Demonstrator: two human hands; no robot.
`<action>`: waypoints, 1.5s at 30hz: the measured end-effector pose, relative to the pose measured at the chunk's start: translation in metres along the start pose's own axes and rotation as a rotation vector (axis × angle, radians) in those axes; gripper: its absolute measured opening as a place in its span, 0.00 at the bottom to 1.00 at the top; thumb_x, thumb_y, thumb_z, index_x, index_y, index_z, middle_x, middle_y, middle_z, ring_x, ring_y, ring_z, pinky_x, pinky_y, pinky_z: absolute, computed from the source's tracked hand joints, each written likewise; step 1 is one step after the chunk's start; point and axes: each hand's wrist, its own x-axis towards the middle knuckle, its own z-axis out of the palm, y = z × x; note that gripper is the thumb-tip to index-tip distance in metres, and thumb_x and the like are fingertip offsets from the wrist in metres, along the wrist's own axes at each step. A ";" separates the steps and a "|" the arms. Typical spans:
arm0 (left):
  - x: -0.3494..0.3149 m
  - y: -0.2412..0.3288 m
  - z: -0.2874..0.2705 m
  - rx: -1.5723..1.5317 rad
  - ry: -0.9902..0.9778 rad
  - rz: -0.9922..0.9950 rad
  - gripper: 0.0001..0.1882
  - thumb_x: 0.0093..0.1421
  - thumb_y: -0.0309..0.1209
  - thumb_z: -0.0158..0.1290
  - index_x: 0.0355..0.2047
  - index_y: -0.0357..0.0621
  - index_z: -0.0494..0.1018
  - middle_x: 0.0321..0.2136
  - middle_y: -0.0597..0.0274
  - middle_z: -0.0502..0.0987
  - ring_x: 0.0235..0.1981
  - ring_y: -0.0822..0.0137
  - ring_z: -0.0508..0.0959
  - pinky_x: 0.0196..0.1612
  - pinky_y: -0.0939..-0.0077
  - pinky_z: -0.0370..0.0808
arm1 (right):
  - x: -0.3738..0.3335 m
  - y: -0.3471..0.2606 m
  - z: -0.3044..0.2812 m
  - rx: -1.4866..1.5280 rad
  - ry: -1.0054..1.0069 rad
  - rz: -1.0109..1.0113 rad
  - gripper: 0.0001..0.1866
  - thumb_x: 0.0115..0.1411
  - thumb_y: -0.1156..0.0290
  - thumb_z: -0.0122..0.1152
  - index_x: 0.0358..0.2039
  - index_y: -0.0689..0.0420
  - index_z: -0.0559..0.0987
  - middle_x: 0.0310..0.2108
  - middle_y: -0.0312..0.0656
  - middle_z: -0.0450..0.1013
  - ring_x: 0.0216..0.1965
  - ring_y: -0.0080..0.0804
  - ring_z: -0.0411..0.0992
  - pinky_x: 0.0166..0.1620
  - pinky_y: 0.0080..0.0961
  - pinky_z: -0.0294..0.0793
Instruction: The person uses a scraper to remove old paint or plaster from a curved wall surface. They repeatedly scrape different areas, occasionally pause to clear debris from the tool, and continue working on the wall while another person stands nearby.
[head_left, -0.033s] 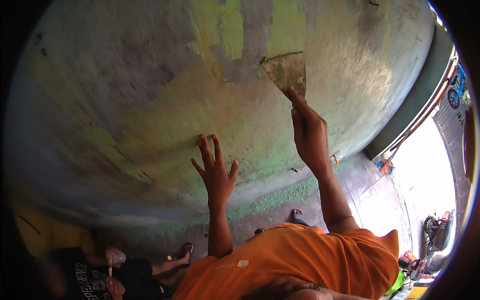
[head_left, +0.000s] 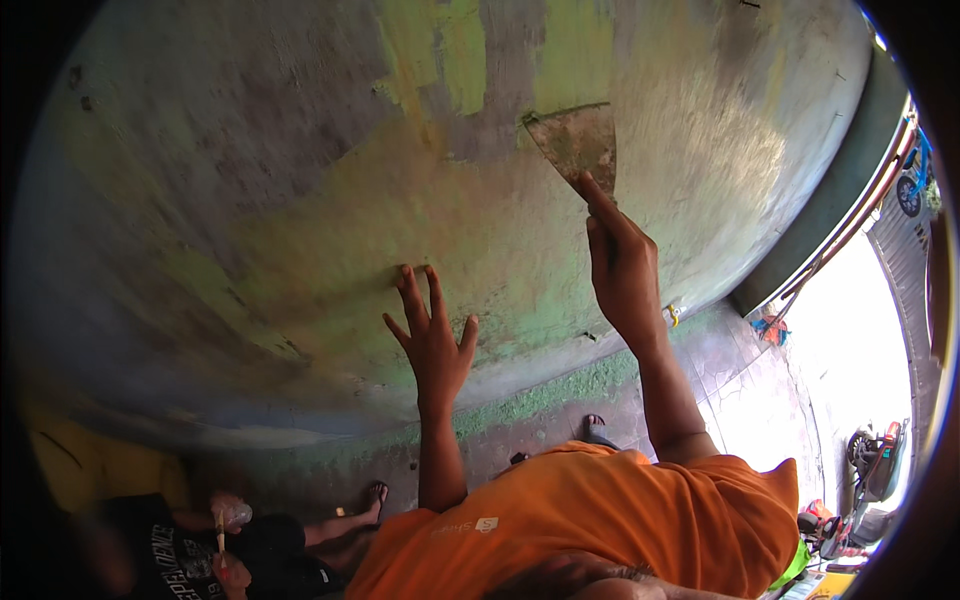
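Note:
In front of me a wall (head_left: 270, 170) carries worn grey paint and patches of yellow-green. My right hand (head_left: 628, 280) is closed round a scraper, its handle hidden in my grip and the index finger stretched along the blade. The scraper's wide, stained metal blade (head_left: 580, 142) lies against the wall, its broad edge pointing up under a yellow-green strip. Lower and to the left, my left hand (head_left: 436, 350) is open with fingers spread, the fingertips at the wall surface, and holds nothing.
At lower left another person (head_left: 270, 545) in dark clothes holds a thin wooden-handled tool (head_left: 220, 530). Green flakes (head_left: 540, 405) lie along the wall's foot. A yellow-handled tap (head_left: 673, 316) juts out right of my right forearm. Motorbikes (head_left: 870, 470) stand at far right.
The scraper and my right hand have shifted very slightly to the right. My left hand has hardly moved.

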 end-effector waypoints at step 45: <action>0.011 -0.002 -0.005 -0.036 0.017 -0.007 0.53 0.62 0.45 0.60 0.78 0.58 0.39 0.78 0.55 0.34 0.78 0.50 0.39 0.71 0.25 0.36 | 0.063 -0.035 -0.027 0.066 0.072 -0.195 0.22 0.71 0.75 0.52 0.64 0.52 0.76 0.41 0.54 0.81 0.33 0.38 0.79 0.44 0.30 0.77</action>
